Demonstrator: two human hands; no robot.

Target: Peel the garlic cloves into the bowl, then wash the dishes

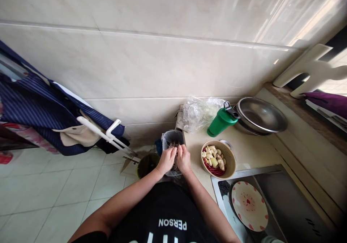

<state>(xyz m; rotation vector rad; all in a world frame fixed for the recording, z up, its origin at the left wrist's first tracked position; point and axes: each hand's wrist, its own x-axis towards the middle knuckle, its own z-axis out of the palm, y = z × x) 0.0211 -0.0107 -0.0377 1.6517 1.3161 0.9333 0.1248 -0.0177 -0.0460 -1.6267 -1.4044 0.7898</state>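
My left hand [166, 160] and my right hand [183, 158] are held close together above a small bin lined with a plastic bag [172, 139], which stands on the floor at the counter's end. The fingers of both hands are curled and pinched on something small that I cannot make out. Right of my hands, on the counter, sits a tan bowl [230, 155] holding peeled garlic cloves, ginger pieces and red chillies.
A green bottle [221, 121], a crumpled plastic bag [197, 112] and stacked metal bowls [261, 113] stand at the counter's back. A red-spotted plate [249, 205] lies in the sink [292, 199]. A rack with blue striped cloth [46, 105] is on the left.
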